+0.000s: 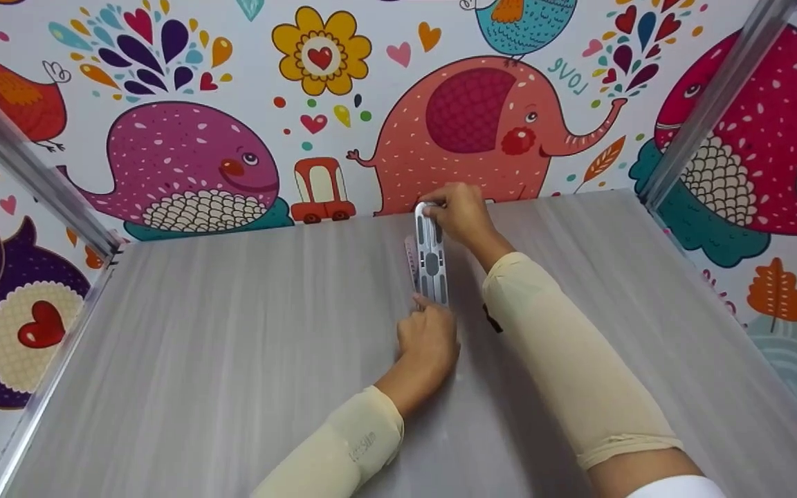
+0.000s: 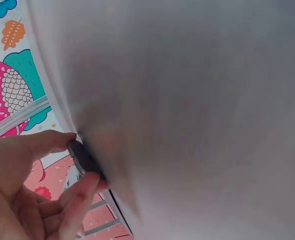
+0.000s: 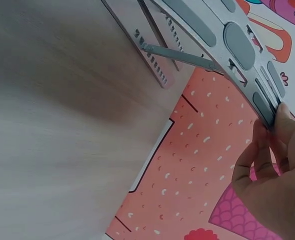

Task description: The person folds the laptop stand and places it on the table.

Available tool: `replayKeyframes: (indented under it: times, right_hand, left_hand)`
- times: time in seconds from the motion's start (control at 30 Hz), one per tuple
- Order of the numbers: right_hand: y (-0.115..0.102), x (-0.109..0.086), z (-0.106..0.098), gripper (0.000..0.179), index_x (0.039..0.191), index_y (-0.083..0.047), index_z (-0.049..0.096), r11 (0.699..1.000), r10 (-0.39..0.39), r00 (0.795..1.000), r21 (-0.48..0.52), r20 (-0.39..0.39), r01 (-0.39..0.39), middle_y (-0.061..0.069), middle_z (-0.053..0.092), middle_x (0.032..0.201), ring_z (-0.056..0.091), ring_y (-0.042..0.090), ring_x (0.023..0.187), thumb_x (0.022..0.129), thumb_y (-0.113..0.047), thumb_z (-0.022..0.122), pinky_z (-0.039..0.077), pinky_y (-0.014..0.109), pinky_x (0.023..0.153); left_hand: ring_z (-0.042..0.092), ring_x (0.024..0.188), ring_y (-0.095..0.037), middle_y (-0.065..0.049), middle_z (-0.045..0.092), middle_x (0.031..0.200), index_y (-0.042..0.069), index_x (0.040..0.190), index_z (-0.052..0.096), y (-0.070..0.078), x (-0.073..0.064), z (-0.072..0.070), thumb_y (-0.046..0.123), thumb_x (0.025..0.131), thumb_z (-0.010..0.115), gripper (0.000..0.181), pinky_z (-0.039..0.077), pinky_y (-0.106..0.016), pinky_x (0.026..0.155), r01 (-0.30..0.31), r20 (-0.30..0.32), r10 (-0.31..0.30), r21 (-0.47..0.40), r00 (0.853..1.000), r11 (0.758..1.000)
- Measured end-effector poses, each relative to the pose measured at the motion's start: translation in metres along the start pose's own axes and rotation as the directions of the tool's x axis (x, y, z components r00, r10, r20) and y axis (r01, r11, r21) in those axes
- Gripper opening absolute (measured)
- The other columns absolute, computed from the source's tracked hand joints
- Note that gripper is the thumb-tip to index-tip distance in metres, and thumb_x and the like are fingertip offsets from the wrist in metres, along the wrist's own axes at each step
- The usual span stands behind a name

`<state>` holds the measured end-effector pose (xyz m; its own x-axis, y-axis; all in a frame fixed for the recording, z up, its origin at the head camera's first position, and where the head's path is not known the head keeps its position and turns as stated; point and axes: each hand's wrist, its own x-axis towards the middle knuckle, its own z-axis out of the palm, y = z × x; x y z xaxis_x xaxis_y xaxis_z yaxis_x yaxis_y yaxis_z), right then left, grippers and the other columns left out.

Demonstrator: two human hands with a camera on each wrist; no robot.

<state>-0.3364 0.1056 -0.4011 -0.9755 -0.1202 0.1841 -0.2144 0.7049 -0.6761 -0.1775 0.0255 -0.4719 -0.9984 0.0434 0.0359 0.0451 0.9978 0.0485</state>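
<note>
A folding laptop stand [image 1: 432,259] of silver metal with grey pads stands near the back of the table, its upper part raised over a slotted base rail [image 3: 152,60]. A thin strut [image 3: 182,55] links the two. My right hand [image 1: 466,214] pinches the raised far end between thumb and fingers, as the right wrist view also shows. At the near end, my left hand [image 1: 429,339] holds the stand; in the left wrist view thumb and finger pinch its dark tip [image 2: 85,159]. Part of the base is hidden behind the upper part in the head view.
The wood-grain table [image 1: 232,360] meets a wall [image 1: 343,131] printed with cartoon animals at the back. Metal posts [image 1: 710,104] rise at its back corners. A small black mark or object [image 1: 492,319] shows beside the right sleeve.
</note>
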Motion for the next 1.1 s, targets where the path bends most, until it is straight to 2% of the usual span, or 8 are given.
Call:
replayKeyframes:
  times: [0.13,0.23,0.5,0.73,0.9,0.97,1.1]
  right_hand:
    - [-0.001,0.001,-0.003,0.024,0.118,-0.017,0.079,1.0,0.015,1.0,-0.011,0.02,-0.015,0.004,0.074,0.111,0.065,0.019,0.093,0.094,-0.017,0.075,0.06,0.033,0.083]
    - [0.0,0.0,-0.004,0.024,0.118,-0.016,0.079,0.999,0.031,0.999,-0.012,0.028,-0.031,0.004,0.075,0.111,0.066,0.02,0.093,0.094,-0.018,0.075,0.06,0.034,0.083]
    - [0.001,-0.008,-0.011,0.021,0.113,-0.012,0.08,0.999,0.004,1.0,-0.053,-0.004,-0.004,0.006,0.078,0.101,0.066,0.021,0.085,0.093,-0.016,0.076,0.06,0.035,0.076]
    - [0.005,-0.017,-0.018,0.019,0.107,-0.007,0.081,0.997,-0.016,0.999,-0.072,-0.035,0.014,0.009,0.078,0.095,0.063,0.024,0.084,0.091,-0.016,0.077,0.057,0.035,0.072]
    - [0.008,-0.026,-0.021,0.02,0.105,-0.004,0.081,0.996,-0.043,0.998,-0.084,-0.046,0.04,0.011,0.078,0.093,0.065,0.025,0.084,0.09,-0.016,0.076,0.057,0.036,0.071]
    - [0.01,-0.029,-0.023,0.019,0.104,-0.004,0.081,0.998,-0.026,0.999,-0.064,-0.044,0.024,0.011,0.078,0.092,0.066,0.024,0.082,0.09,-0.016,0.076,0.058,0.035,0.07]
    - [0.015,-0.036,-0.027,0.019,0.104,-0.003,0.081,1.0,0.011,0.999,-0.022,-0.034,-0.012,0.011,0.078,0.092,0.068,0.023,0.079,0.091,-0.014,0.076,0.059,0.032,0.068]
  left_hand:
    - [0.068,0.062,-0.023,-0.014,0.075,0.079,-0.025,0.137,0.044,-0.006,0.0,0.0,0.029,0.087,0.074,0.08,0.054,-0.041,0.053,-0.025,0.005,0.025,-0.02,1.0,0.999]
    - [0.069,0.063,-0.024,-0.016,0.076,0.083,-0.026,0.136,0.046,-0.014,-0.001,0.0,0.028,0.084,0.076,0.08,0.054,-0.042,0.053,-0.07,-0.01,0.07,-0.019,0.997,0.997]
    - [0.065,0.059,-0.024,-0.019,0.077,0.089,-0.023,0.134,0.05,-0.047,-0.002,-0.002,0.025,0.081,0.078,0.077,0.052,-0.042,0.051,-0.194,-0.046,0.193,-0.021,0.98,0.981]
    - [0.071,0.07,-0.028,-0.017,0.077,0.094,-0.016,0.14,0.051,-0.083,0.004,-0.005,0.029,0.075,0.081,0.084,0.052,-0.045,0.056,-0.308,-0.016,0.308,-0.031,0.951,0.951]
    - [0.06,0.06,-0.021,-0.01,0.075,0.082,-0.012,0.142,0.051,-0.103,0.01,-0.007,0.032,0.073,0.084,0.089,0.048,-0.041,0.052,-0.386,0.011,0.386,0.001,0.922,0.922]
    - [0.055,0.058,-0.019,-0.007,0.073,0.078,-0.01,0.144,0.05,-0.108,0.013,-0.008,0.032,0.073,0.085,0.089,0.046,-0.041,0.051,-0.41,0.025,0.41,-0.002,0.912,0.912]
    - [0.054,0.06,-0.02,-0.005,0.071,0.078,-0.005,0.147,0.049,-0.117,0.018,-0.01,0.032,0.073,0.084,0.09,0.046,-0.041,0.054,-0.445,0.053,0.445,-0.001,0.894,0.895]
